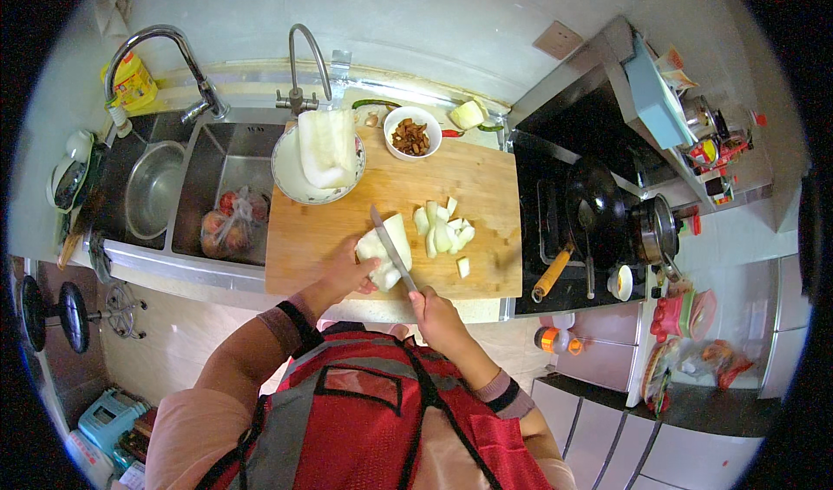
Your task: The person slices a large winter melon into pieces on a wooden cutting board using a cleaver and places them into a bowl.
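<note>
My left hand steadies a thick piece of pale, peeled gourd or melon on the wooden cutting board. In my right hand is the handle of a kitchen knife, whose blade lies over the right part of that piece. I cannot tell how deep the blade sits. To the right of it lies a heap of cut pale chunks, with one chunk apart. A larger pale piece rests in a patterned bowl at the board's back left corner.
Behind the board's chunks stands a white bowl of brown pieces. Chillies and another pale green chunk lie along the wall. At left is a sink holding bagged red fruit. A wok sits on the stove at right.
</note>
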`<state>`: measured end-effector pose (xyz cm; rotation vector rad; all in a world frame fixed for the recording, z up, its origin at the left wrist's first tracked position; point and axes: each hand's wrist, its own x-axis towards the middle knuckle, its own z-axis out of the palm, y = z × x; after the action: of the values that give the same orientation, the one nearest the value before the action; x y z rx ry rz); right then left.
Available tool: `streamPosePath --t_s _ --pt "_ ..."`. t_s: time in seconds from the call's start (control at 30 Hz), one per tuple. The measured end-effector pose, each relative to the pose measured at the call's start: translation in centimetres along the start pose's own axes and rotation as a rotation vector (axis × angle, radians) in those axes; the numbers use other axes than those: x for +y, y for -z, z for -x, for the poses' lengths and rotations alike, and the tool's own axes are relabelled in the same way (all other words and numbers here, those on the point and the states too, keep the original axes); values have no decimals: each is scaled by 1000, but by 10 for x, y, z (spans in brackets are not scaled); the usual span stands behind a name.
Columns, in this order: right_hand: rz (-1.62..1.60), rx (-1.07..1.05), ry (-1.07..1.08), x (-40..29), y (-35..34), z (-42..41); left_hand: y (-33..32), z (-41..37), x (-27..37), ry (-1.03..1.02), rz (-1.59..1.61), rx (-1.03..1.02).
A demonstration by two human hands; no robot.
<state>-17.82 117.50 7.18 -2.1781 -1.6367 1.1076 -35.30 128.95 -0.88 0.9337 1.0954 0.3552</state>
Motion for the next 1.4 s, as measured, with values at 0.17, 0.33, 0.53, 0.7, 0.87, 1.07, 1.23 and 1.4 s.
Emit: streamPosePath --t_s 0.17,0.33,0.53,0.7,0.87,1.07,1.23,1.4 --pt "35 26 4 4 -20 -28 4 -6 -5 6 7 -27" --pt "120 80 68 34 -46 -42 4 -1 -2 -9 51 -40" --pt "34 145 131 37 -45 -38 -8 16 25 46 16 63" --pt "-208 109 183 35 -13 -13 11 4 2 -221 -202 253" --pt "-368 225 39 62 3 -16 63 -1 10 -333 -636 453" --pt "-481 211 -33 74 10 -17 45 17 29 -684 -896 817" --pt "-555 223 38 76 10 -15 -7 10 14 -797 -863 399" --pt "-476 293 63 89 16 -16 -42 -8 18 -748 -1173 160"
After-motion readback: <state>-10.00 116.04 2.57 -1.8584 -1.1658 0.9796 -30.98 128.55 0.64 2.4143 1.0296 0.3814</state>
